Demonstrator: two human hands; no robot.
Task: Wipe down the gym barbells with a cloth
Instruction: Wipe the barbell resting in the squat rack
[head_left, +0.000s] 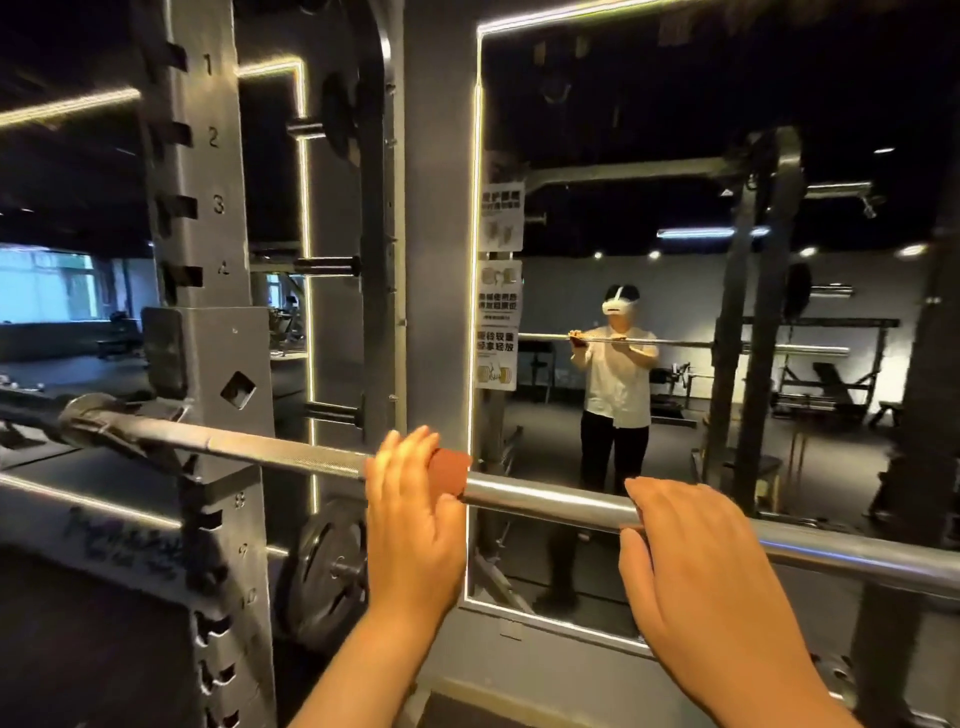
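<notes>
Bar (545, 501) lies level across the rack (208, 260), at about chest height, between the person and the mirror (727, 156); its left part sits in the rack hook. Long axis runs left to right: the left end points left and slightly far, and the right end passes out of view at near right.

Left hand (415, 519): grip closed over the cloth (451, 478), which is wrapped on the bar where the knurled section meets the smooth one. Right hand (691, 566): grip closed on bare bar, just right of the cloth, probably to steady it.

Progress, judged: wipe under way on this bar; the sheen does not show which stretch is done; cloth sits near mid-shaft, so the left sleeve and the right run likely remain; any other barbells are not yet touched.
</notes>
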